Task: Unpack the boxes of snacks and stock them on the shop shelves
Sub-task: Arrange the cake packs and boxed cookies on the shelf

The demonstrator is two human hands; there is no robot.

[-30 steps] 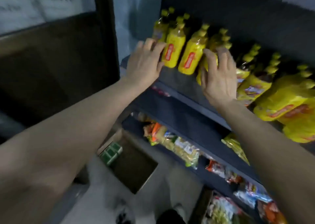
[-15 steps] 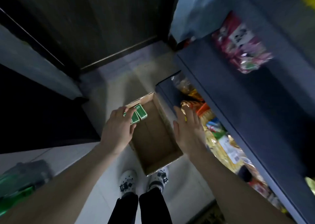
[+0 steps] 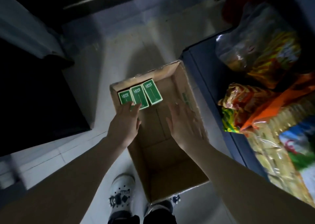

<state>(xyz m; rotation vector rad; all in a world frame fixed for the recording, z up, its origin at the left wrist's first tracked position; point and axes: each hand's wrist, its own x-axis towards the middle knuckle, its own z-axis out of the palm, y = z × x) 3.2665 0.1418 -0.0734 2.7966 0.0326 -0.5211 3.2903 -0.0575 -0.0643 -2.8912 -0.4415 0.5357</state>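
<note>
While I stand over the open cardboard box (image 3: 183, 85) on the pale floor (image 3: 109, 66), both my arms reach down into it. Three green cartons (image 3: 139, 95) stand side by side in the box's 11 o'clock corner, against its far wall, each touching the next; the rest of the box bottom shows bare cardboard. My left hand (image 3: 125, 121) is at the near end of the cartons, its fingers (image 3: 136, 107) straight and held close together, the tips lying over the near edges of the left and middle cartons; I cannot tell whether they press on them. My right hand (image 3: 184, 123) hovers inside the box at about 3 o'clock from the left one, palm turned inward, fingers straight and loosely together, holding nothing. At 3 o'clock of the box, just beside its right wall, runs the dark blue shelf (image 3: 209, 80), loaded with bright snack bags (image 3: 255, 107). My white shoes (image 3: 121, 193) stand at the box's 6 o'clock end.
</note>
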